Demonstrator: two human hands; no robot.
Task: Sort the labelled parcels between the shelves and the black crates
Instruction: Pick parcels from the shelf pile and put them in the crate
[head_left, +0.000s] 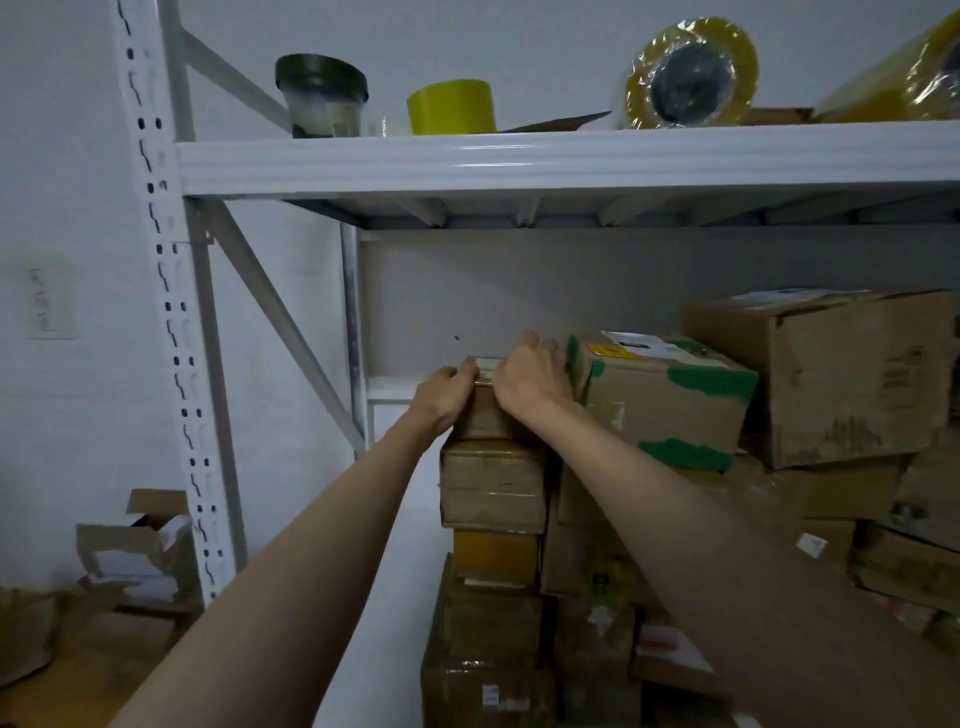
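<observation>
Head view: left hand (448, 393) and right hand (530, 382) both grip small parcel (483, 415) atop narrow box stack (493, 493) on shelf, probably steadying it against toppling.

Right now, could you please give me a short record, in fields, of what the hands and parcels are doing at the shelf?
setting: white metal shelf unit, parcels stacked on the lower level
left hand: left hand grips the left edge of the small top parcel
right hand: right hand grips the same parcel's right side, fingers curled over the top
parcel position: on top of a column of brown boxes
neighbour: green-taped box beside it on the right
upper shelf: yellow tape roll, dark-lidded tub
black crates: not in view
</observation>
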